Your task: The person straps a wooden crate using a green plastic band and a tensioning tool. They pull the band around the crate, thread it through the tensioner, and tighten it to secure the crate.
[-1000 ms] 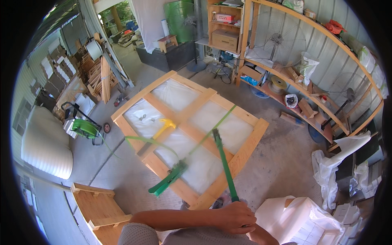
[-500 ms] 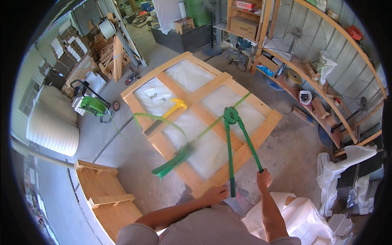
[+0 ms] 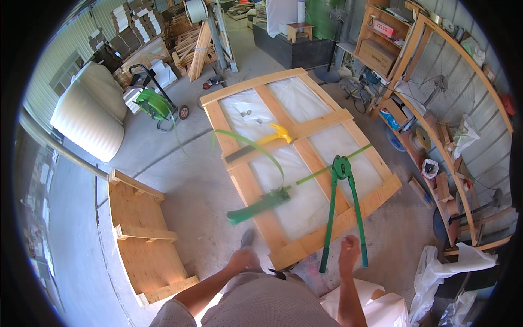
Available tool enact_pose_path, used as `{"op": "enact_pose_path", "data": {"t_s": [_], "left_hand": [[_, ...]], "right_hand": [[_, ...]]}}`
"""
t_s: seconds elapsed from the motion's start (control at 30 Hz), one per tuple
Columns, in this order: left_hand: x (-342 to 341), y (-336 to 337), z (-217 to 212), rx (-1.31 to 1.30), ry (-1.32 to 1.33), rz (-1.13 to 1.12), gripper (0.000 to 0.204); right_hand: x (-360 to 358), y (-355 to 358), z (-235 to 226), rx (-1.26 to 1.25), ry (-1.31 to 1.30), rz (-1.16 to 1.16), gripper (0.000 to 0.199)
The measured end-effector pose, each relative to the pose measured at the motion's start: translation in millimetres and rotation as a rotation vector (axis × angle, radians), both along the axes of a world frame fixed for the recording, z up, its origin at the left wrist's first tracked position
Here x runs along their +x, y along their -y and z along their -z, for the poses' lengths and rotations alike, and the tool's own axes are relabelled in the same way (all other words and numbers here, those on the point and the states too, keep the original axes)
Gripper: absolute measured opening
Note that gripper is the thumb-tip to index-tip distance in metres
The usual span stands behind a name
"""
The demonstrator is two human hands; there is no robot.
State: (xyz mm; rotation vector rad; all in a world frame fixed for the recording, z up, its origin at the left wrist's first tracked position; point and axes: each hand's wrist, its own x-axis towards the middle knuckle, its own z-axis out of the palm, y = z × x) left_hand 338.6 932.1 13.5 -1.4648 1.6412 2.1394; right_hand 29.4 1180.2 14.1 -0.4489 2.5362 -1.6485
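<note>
A green long-handled strap sealer [image 3: 341, 168] rests on the wooden crate [image 3: 278, 254], its jaws at the green strap [image 3: 357, 153] and its handles spread toward me. My right hand [image 3: 349, 254] is between the handles, apart from them and empty, with fingers loosely bent. Past the crate's near left corner, my left hand [image 3: 245, 260] hangs low near my body with nothing visible in it; its fingers are hard to make out. A blurred green strap tensioner [image 3: 259, 207] lies over the crate's left edge on the strap. A yellow-headed claw hammer [image 3: 280, 133] lies beyond it.
Small metal seals [image 3: 246, 113] lie on the crate's white wrapping. A wooden panel [image 3: 139, 240] stands at the left, below a strap reel cart [image 3: 154, 104] and a big foam roll [image 3: 90, 111]. Curved wooden shelving [image 3: 430, 131] lines the right. White sheeting [image 3: 436, 278] is near right.
My right hand has let go of the sealer's right handle. My left hand has moved left, away from the handles. The whole view has shifted, with the crate appearing farther right.
</note>
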Motion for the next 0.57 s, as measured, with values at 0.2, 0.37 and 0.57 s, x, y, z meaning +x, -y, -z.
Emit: {"op": "enact_pose_path", "data": {"t_s": [0.2,0.37,0.57], "left_hand": [[18,71,26,0.072,0.051,-0.136,0.027],[33,137,60,-0.110,0.032,0.049,0.030],[38,189,92,-0.928,-0.020,0.674,0.033]], "right_hand": [[107,96,28,-0.061,0.358,-0.444,0.025],[158,185,2,-0.199,1.027,-0.300,0.054],[179,287,-19,-0.190,1.278,-0.050,0.094]]}}
